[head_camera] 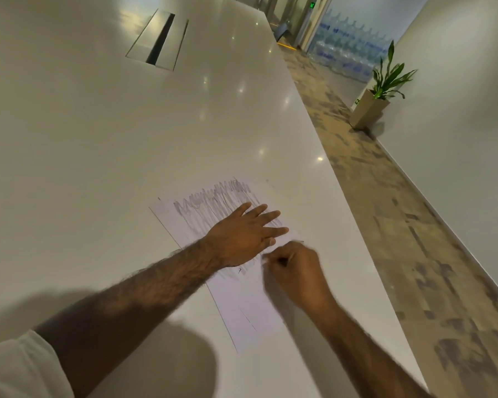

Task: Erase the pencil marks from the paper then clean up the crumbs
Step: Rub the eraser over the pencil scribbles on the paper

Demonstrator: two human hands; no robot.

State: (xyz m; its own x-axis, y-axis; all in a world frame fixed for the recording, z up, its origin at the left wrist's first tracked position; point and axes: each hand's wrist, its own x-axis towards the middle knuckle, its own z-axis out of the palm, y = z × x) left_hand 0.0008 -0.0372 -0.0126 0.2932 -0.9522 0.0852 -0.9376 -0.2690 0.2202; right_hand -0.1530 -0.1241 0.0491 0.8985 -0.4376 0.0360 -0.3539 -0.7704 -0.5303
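While left hand (236,239) lies flat on one paper (242,311), right hand (293,271) curled, blurred, grip unclear

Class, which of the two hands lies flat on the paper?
The left hand, fingers straight and spread on the scribbled paper; the right hand is curled and blurred at the paper's edge.

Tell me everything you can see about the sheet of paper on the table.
The paper is a thin white sheet lying flat and skewed near the right edge of the white table. Grey pencil marks cover its far half densely; the near half is mostly clean with a few faint lines. The left hand presses flat on the scribbled part. The blurred right hand, fingers curled, sits at its right edge.
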